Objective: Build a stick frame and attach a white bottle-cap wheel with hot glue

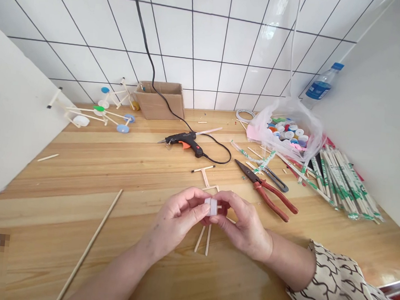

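Observation:
Pale lilac-white bottle caps (211, 207), apparently two set together, are held between my hands above the wooden table (134, 265). My left hand (182, 214) pinches them from the left with thumb and fingers. From the right, my right hand (246, 221) grips their other side, its fingers closed around the rim. A short piece of stick pokes out of the caps toward my right palm. Beneath my hands lies a frame of thin wooden sticks (208, 239), partly hidden, with a dark-tipped crossbar (203, 169) at its far end.
A black glue gun (186, 142) lies ahead, its cord running up the wall. Red-handled pliers (266, 191), wrapped chopsticks (347, 181) and a bag of bottle caps (286, 129) are on the right. Finished-looking stick models (101, 111), a cardboard box (160, 101) and a long stick (90, 243) are leftward.

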### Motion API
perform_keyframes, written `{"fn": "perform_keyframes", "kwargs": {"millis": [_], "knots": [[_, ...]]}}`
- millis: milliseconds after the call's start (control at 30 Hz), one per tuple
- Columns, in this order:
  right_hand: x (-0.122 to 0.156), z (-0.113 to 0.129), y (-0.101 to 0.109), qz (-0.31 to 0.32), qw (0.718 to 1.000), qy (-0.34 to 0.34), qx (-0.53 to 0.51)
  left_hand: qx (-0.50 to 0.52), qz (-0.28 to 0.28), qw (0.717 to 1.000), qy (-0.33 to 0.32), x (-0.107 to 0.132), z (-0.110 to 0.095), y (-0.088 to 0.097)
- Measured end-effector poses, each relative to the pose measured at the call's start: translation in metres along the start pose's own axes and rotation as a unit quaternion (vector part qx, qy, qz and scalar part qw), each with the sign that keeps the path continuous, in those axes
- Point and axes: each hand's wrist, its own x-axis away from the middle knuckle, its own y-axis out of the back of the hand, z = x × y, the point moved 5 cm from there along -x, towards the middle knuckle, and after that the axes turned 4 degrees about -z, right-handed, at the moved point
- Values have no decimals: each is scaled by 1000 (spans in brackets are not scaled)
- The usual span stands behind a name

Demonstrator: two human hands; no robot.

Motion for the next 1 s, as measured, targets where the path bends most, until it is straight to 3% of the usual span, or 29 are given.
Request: {"fn": "perform_keyframes", "kwargs": {"millis": [167, 300, 400, 533, 667, 867, 1000], "knots": [[-2, -13, -2, 1, 986, -115, -123, -51, -24, 997, -56, 0, 0, 2], [0, -20, -8, 18, 943, -213, -257, -121, -65, 983, -124, 2, 2, 5], [0, -19, -11, 27, 914, -240, -324, -164, -85, 971, -155, 4, 1, 6], [-1, -18, -10, 26, 903, -237, -358, -185, -87, 962, -183, 5, -3, 6], [0, -18, -11, 18, 911, -217, -350, -201, -73, 960, -181, 5, -4, 5], [3, -15, -10, 5, 955, -179, -238, -232, -49, 947, -219, 6, -4, 3], [4, -12, -8, 9, 965, -163, -204, -237, -50, 941, -238, 8, -4, 3]]}}
